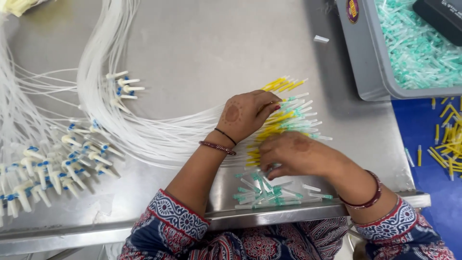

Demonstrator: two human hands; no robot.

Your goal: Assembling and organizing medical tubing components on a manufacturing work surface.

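My left hand rests on a row of thin white tubes with yellow and green capped ends, its fingers pinching one tube end near the top of the row. My right hand lies just below it, fingers curled over the lower yellow-tipped ends. A small heap of loose green-and-clear caps sits on the steel table under my right hand, by the front edge. The tubes sweep left from my hands in a long white bundle.
More tubing with white and blue connectors lies at the left. A grey bin full of green caps stands at the back right. Loose yellow caps lie on a blue surface right of the table.
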